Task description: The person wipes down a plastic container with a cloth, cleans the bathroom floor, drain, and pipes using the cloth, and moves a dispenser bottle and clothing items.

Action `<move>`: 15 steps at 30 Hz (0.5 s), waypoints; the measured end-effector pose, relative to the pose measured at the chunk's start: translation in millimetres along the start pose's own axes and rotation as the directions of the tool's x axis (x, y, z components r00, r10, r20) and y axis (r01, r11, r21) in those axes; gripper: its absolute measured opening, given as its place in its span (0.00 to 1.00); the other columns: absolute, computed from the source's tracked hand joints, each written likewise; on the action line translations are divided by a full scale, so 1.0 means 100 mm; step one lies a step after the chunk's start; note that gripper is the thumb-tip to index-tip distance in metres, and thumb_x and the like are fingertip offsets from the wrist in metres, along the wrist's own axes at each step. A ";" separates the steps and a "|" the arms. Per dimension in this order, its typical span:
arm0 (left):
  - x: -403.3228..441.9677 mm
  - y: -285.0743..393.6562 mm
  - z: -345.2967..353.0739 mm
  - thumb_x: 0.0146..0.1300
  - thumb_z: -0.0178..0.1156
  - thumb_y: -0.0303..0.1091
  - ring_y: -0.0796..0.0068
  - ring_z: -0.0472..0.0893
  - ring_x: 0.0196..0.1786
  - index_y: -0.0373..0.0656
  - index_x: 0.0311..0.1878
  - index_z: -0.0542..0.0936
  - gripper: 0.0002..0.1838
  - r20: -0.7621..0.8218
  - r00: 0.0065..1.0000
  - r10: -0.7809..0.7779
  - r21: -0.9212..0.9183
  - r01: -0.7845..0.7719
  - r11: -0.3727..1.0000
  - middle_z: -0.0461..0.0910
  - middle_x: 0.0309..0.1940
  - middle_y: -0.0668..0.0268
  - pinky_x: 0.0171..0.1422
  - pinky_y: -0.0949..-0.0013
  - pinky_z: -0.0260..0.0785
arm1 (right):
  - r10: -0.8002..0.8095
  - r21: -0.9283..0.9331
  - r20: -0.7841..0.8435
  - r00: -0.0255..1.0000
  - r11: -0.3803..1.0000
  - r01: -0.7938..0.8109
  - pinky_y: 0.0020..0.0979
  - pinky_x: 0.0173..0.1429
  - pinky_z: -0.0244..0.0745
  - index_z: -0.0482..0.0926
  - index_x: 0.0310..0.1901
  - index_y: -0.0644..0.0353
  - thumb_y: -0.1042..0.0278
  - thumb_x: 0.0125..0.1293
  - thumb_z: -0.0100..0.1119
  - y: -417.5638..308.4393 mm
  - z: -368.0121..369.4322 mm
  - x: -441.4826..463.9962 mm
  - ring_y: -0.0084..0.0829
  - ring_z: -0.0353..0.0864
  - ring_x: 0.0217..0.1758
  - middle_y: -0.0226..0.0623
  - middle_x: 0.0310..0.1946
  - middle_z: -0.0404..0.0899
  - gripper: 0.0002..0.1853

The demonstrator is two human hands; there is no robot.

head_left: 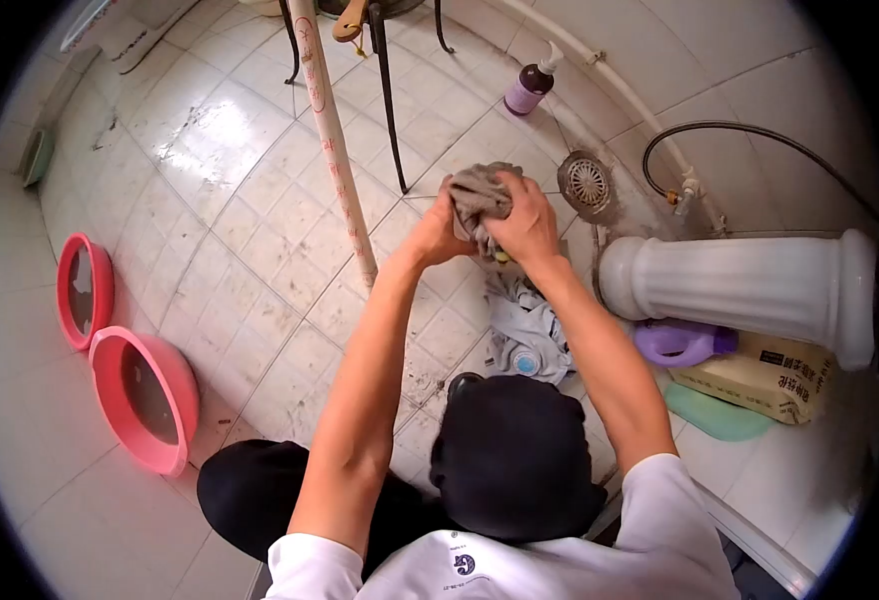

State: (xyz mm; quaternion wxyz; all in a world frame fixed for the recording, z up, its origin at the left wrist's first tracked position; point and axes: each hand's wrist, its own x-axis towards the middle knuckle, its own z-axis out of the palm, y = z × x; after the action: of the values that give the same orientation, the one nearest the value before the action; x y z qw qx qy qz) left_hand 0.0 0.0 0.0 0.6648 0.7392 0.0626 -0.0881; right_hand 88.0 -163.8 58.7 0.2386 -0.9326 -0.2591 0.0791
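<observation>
A crumpled grey-brown cloth (484, 192) is bunched between my two hands, held out over the tiled floor. On its left side my left hand (442, 232) grips it, while my right hand (526, 220) presses on it from the right with curled fingers. Just under the hands shows a small yellow-green spot that I cannot make out. Nearer to me, a light grey-white cloth (530, 325) with a blue round print lies in a heap on the floor, partly hidden by my right forearm and knee.
A round floor drain (589, 186) and a pump bottle (532, 85) are ahead on the right. A white pedestal (740, 292) and purple jug (675, 342) stand at right. Pink basin (182, 385) and red basin (105, 290) sit left. A pole (332, 140) rises near the hands.
</observation>
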 end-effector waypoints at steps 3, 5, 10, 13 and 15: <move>0.11 0.07 -0.26 0.43 0.88 0.42 0.46 0.55 0.85 0.36 0.85 0.41 0.76 -0.076 0.995 -0.064 0.186 0.077 0.980 0.51 0.84 0.41 0.88 0.58 0.50 | 0.077 0.153 -0.163 0.984 0.987 -0.052 0.49 0.61 0.80 0.80 0.63 0.54 0.58 0.54 0.74 0.07 0.19 0.41 0.58 0.86 0.55 0.55 0.54 0.86 0.33; 0.11 0.09 -0.10 0.42 0.88 0.42 0.47 0.55 0.86 0.33 0.85 0.40 0.77 -0.049 0.999 0.023 0.269 -0.009 0.963 0.51 0.83 0.39 0.89 0.58 0.49 | 0.125 0.224 -0.085 0.989 0.969 -0.103 0.49 0.59 0.81 0.81 0.63 0.54 0.59 0.54 0.74 0.25 0.01 0.49 0.59 0.85 0.54 0.56 0.52 0.86 0.32; -0.06 0.08 -0.03 0.40 0.87 0.37 0.45 0.54 0.85 0.27 0.83 0.41 0.76 -0.198 0.980 0.036 0.307 0.027 0.951 0.51 0.83 0.37 0.89 0.59 0.49 | 0.382 0.810 0.350 0.855 0.335 -0.481 0.36 0.52 0.83 0.78 0.62 0.71 0.58 0.69 0.68 0.51 -0.28 0.39 0.33 0.87 0.49 0.42 0.53 0.85 0.27; -0.20 -0.02 -0.05 0.38 0.87 0.34 0.42 0.57 0.83 0.27 0.83 0.42 0.76 -0.233 0.964 0.128 0.339 -0.043 0.940 0.54 0.81 0.36 0.88 0.57 0.53 | 0.375 0.821 0.382 0.845 0.283 -0.496 0.37 0.51 0.84 0.78 0.61 0.69 0.58 0.69 0.67 0.51 -0.26 0.19 0.34 0.87 0.48 0.42 0.51 0.86 0.26; -0.26 -0.09 0.04 0.37 0.87 0.35 0.41 0.61 0.81 0.28 0.83 0.43 0.75 -0.288 0.938 0.193 0.363 -0.080 0.929 0.57 0.79 0.36 0.86 0.55 0.57 | 0.383 0.802 0.473 0.793 0.186 -0.568 0.36 0.50 0.84 0.79 0.61 0.67 0.57 0.70 0.66 0.47 -0.18 0.03 0.34 0.87 0.48 0.42 0.50 0.86 0.25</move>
State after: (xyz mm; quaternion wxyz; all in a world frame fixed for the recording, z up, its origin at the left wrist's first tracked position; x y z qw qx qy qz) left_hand -27.1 -1.9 -3.6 0.5104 0.8512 0.1005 0.0698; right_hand 116.6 -204.7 51.7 0.6564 -0.6549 0.1157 0.3563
